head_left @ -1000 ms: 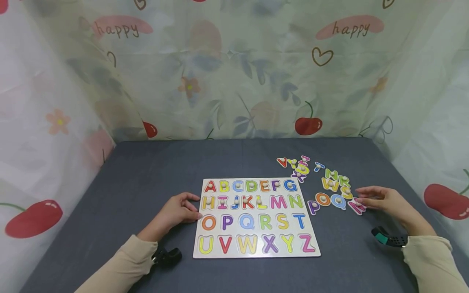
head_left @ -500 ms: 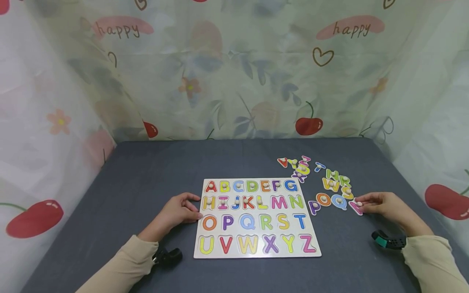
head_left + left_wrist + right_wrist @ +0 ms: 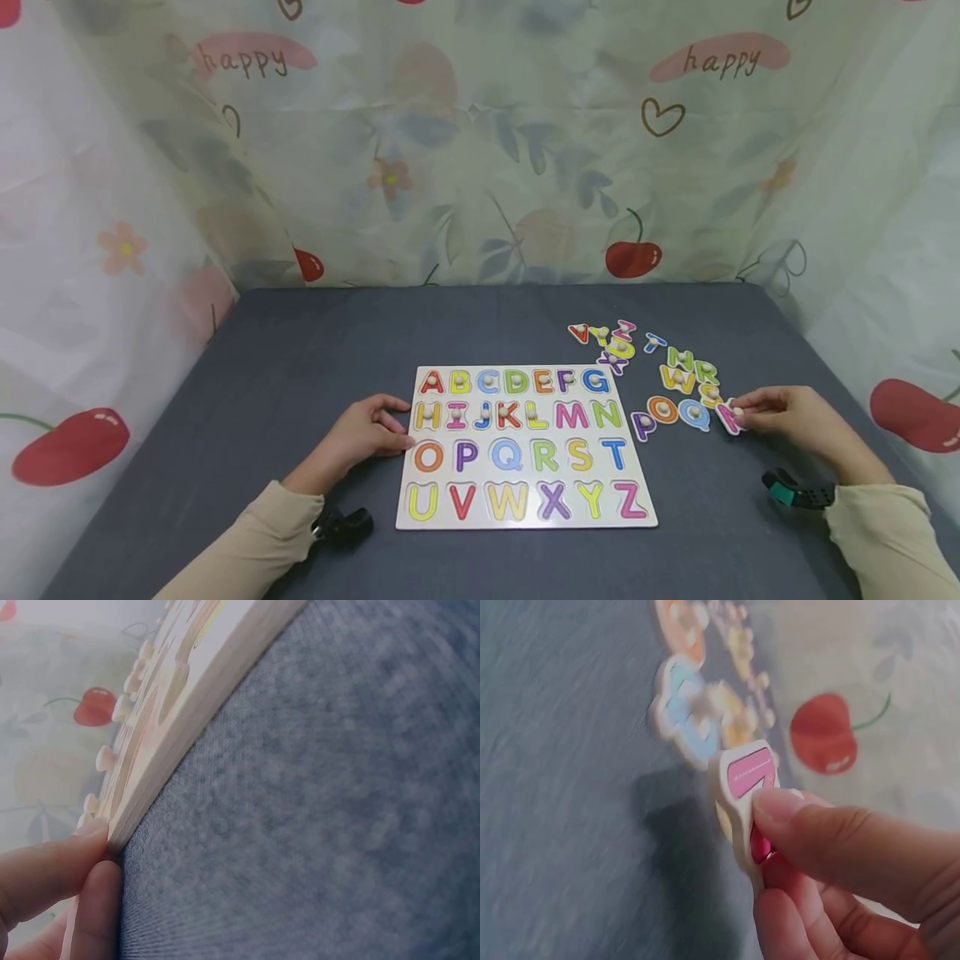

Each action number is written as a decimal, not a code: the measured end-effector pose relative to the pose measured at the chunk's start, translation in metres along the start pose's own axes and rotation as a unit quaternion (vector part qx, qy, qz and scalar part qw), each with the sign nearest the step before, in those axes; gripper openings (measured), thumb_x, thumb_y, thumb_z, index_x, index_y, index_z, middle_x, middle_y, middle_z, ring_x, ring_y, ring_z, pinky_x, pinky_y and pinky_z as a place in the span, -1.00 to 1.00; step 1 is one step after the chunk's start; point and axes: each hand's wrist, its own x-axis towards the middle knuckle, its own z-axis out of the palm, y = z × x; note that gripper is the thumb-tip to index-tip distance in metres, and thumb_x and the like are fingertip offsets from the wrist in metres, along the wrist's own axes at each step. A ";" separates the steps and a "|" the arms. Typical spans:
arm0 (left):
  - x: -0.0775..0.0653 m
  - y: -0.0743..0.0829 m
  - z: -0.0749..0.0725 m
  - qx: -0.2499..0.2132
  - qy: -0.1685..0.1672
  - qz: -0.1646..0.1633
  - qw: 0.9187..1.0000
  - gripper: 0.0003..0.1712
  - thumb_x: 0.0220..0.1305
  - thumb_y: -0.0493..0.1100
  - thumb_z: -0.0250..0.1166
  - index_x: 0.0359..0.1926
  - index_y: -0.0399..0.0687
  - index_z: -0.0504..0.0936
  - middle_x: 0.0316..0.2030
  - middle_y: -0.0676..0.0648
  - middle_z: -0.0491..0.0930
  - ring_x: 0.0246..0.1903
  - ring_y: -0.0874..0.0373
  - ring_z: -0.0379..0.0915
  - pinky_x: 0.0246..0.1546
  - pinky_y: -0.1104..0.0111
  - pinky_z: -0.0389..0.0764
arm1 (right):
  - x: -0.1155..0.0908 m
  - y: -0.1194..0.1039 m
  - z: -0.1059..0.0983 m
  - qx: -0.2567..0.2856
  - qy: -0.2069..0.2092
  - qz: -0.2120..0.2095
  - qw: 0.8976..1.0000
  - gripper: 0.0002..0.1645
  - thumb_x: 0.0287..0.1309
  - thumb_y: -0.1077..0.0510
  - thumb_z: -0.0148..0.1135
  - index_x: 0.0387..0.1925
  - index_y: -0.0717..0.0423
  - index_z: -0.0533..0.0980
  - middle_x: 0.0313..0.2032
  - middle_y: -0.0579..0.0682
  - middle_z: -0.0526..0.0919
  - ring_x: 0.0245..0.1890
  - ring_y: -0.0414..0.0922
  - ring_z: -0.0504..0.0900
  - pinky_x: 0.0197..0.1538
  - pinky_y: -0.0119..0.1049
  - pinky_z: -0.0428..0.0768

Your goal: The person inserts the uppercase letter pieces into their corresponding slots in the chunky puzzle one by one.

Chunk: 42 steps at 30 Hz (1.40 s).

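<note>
A white alphabet puzzle board (image 3: 525,442) lies on the dark table, its first row and part of the second holding knobbed letters. My left hand (image 3: 360,433) is at its left edge; in the left wrist view, thumb and fingers (image 3: 52,874) hold that edge. To the right of the board, my right hand (image 3: 798,425) pinches the pink letter M piece (image 3: 726,418). The right wrist view shows the M piece (image 3: 739,776) tilted between thumb and fingers, with a shadow on the cloth beside it. The fingers cover part of the piece.
Close by the M lie the blue Q (image 3: 693,414), orange O (image 3: 662,408), purple P (image 3: 642,426) and yellow S (image 3: 708,393). Several more knobbed letters, such as the W (image 3: 677,378) and T (image 3: 654,342), spread behind. A patterned curtain (image 3: 480,167) encloses the table.
My right hand has closed its fingertips on the M piece, which has turned and shifted slightly left and up. The left hand and the board have stayed in place.
</note>
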 end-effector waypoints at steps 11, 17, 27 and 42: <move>0.000 -0.001 -0.002 0.004 0.000 -0.001 1.000 -0.36 -0.17 -0.33 0.50 0.01 -0.20 0.47 -0.46 -0.16 0.51 -0.50 0.09 0.54 -0.42 0.31 0.62 | 0.015 -0.066 0.014 -0.006 0.025 -0.050 0.998 -0.49 -0.03 -0.12 0.36 -0.20 0.20 0.61 -0.39 -0.04 0.67 -0.43 -0.18 0.59 -0.35 -0.31 0.55; 0.000 -0.001 -0.001 0.002 0.001 -0.005 1.000 -0.37 -0.18 -0.34 0.50 0.00 -0.21 0.47 -0.46 -0.15 0.51 -0.51 0.11 0.53 -0.43 0.32 0.62 | 0.027 -0.102 0.034 -0.011 0.023 -0.061 0.998 -0.54 -0.07 -0.12 0.39 -0.25 0.15 0.63 -0.43 -0.07 0.64 -0.42 -0.12 0.54 -0.36 -0.28 0.53; 0.001 -0.001 -0.001 0.002 0.003 -0.001 1.000 -0.36 -0.19 -0.33 0.51 0.00 -0.20 0.47 -0.47 -0.15 0.51 -0.52 0.11 0.53 -0.43 0.31 0.62 | 0.050 -0.133 0.077 0.035 -0.006 -0.102 0.994 -0.73 -0.06 0.03 0.41 -0.33 0.11 0.64 -0.46 -0.09 0.66 -0.43 -0.13 0.61 -0.32 -0.24 0.54; 0.000 0.001 0.000 0.003 0.000 0.000 1.000 -0.36 -0.18 -0.33 0.51 0.00 -0.21 0.47 -0.46 -0.15 0.50 -0.51 0.10 0.53 -0.43 0.31 0.62 | 0.066 -0.145 0.117 0.019 -0.024 -0.069 0.997 -0.83 -0.11 0.07 0.45 -0.44 0.02 0.65 -0.57 -0.13 0.62 -0.52 -0.17 0.53 -0.42 -0.30 0.44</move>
